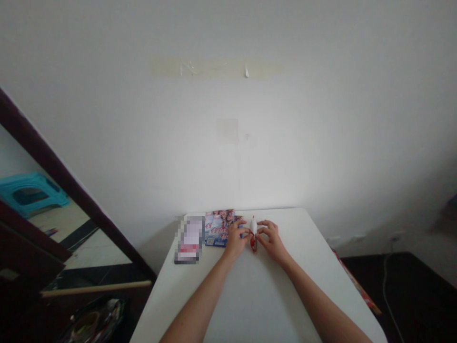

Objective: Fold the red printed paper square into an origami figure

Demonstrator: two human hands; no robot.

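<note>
Near the back of the white table [246, 295], a narrow red-and-white piece [253, 227] stands on edge, white at the top and red toward the bottom. It looks like folded paper or a flat packet; I cannot tell which. My left hand [236, 239] has its curled fingers against the left side of the piece. From the other side, my right hand [273, 240] pinches it with bent fingers. Beside and partly behind my left hand lie printed blue-and-pink leaflets [217, 228]. Left of them is a phone-like slab [191, 238], blurred by pixelation.
A pale wall [243, 166] rises right behind the table. To the left are a dark-framed mirror or opening [89, 202], a blue plastic stool [32, 193] and a dark bin or bag [94, 321]. A cable [385, 276] hangs at the right.
</note>
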